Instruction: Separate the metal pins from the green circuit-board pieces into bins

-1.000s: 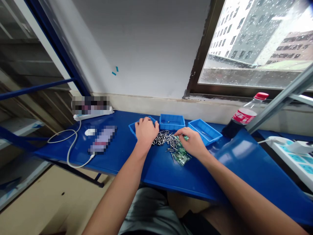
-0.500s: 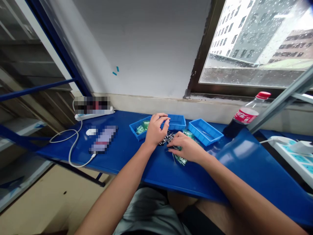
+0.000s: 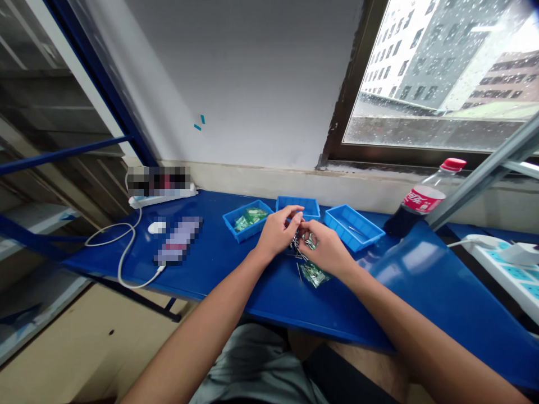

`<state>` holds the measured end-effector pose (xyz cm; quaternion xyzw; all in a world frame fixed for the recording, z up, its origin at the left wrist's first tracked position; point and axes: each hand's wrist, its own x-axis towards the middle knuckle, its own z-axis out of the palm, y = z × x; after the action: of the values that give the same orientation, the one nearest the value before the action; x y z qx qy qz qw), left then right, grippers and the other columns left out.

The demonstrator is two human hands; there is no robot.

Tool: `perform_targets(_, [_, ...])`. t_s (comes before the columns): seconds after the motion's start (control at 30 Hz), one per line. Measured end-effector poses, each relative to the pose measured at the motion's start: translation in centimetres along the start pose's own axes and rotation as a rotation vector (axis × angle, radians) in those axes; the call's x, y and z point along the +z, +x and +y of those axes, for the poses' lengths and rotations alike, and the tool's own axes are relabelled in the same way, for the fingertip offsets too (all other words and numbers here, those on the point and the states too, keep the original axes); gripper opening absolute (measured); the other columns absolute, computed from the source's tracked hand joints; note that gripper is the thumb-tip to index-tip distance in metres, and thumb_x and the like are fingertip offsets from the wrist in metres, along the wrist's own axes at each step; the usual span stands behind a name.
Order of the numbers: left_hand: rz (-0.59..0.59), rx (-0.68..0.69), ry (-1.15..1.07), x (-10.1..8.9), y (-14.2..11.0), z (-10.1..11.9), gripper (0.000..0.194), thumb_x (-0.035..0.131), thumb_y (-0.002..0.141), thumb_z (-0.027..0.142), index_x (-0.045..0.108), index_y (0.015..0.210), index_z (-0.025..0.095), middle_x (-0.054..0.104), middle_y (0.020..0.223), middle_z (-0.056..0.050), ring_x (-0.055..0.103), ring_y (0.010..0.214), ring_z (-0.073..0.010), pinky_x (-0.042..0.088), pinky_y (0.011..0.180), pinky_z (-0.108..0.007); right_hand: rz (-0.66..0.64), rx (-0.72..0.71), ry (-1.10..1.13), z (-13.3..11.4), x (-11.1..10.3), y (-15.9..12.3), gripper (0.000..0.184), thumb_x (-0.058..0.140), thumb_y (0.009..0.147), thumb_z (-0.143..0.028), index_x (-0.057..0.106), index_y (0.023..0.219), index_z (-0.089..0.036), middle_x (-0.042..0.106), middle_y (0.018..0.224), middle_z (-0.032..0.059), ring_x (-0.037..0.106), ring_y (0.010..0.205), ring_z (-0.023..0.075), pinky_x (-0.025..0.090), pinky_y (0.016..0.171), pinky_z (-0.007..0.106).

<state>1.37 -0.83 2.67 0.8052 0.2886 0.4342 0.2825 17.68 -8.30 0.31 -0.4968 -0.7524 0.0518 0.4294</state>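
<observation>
My left hand (image 3: 278, 231) and my right hand (image 3: 325, 247) come together over the table, their fingertips pinched close to each other. Whatever sits between those fingers is too small to make out. Beneath them lies a pile of small metal pins (image 3: 293, 242), which look like screws or rivets, partly covered by my hands. A small clear and green plastic bag (image 3: 314, 275) rests on the table just in front of my right hand, with thin metal pieces around it.
A blue tray (image 3: 231, 227) at left holds green-and-clear bags. Behind my hands stands another blue tray (image 3: 309, 200); a third blue tray (image 3: 361, 238) at right has a thin piece inside. Farther out are a cola bottle (image 3: 423, 199), a power strip (image 3: 505, 269) and a phone (image 3: 179, 238) with its cable.
My left hand has moved right and slightly nearer, uncovering more of the left tray. My right hand has lifted from the pile and moved up to meet my left fingertips.
</observation>
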Motion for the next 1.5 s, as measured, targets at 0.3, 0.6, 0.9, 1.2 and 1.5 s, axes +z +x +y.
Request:
perform_targets(0.3, [-0.155,-0.037,-0.071,0.8,-0.4,0.3,0.038,0.053,0.106,0.044,0.079,0.120,0.019,0.082,0.106,-0.006,0.076,0.093,-0.0223,0.058,0.086,-0.031,0.253,0.171,0.102,0.8,-1.0,0.5,0.014,0.064,0.095,-0.026,0.076,0.102,-0.024,0.071,0.099,0.0081,0.067,0.082,0.0227,0.059,0.071,0.037])
perform_targets(0.6, [-0.172,-0.091,-0.179,0.4,-0.1,-0.7,0.029,0.069,0.097,0.038,0.082,0.116,0.020,0.083,0.107,-0.007,0.079,0.099,-0.0243,0.062,0.090,-0.034,0.226,0.054,0.055,0.6,-1.4,0.6,0.019,0.063,0.094,-0.018,0.075,0.107,-0.025,0.074,0.106,0.0067,0.070,0.084,0.0224,0.060,0.082,0.041])
perform_targets(0.9, [-0.084,-0.107,-0.135,0.8,-0.2,-1.3,0.020,0.072,0.088,0.018,0.082,0.105,0.019,0.084,0.100,-0.006,0.081,0.090,-0.0232,0.065,0.090,-0.037,0.214,0.243,0.208,0.8,-0.9,0.6,0.018,0.072,0.094,-0.037,0.075,0.103,-0.022,0.079,0.097,0.0085,0.076,0.086,0.0259,0.065,0.080,0.042])
perform_targets(1.2, [-0.094,-0.056,-0.162,0.8,-0.1,-1.0,0.018,0.068,0.087,0.011,0.073,0.102,0.019,0.082,0.100,-0.005,0.079,0.094,-0.0205,0.062,0.088,-0.033,0.159,0.258,0.170,1.5,-0.2,0.5,0.020,0.069,0.086,-0.027,0.070,0.106,-0.020,0.075,0.090,0.0059,0.070,0.077,0.0210,0.060,0.068,0.035])
perform_targets(1.5, [-0.204,-0.120,-0.043,0.3,-0.2,-0.6,0.040,0.058,0.102,0.051,0.083,0.098,0.019,0.081,0.086,-0.005,0.074,0.081,-0.0211,0.055,0.073,-0.029,0.232,0.212,0.174,1.4,-0.6,0.6,0.013,0.067,0.092,-0.029,0.071,0.102,-0.022,0.074,0.095,0.0080,0.072,0.082,0.0243,0.062,0.071,0.039])
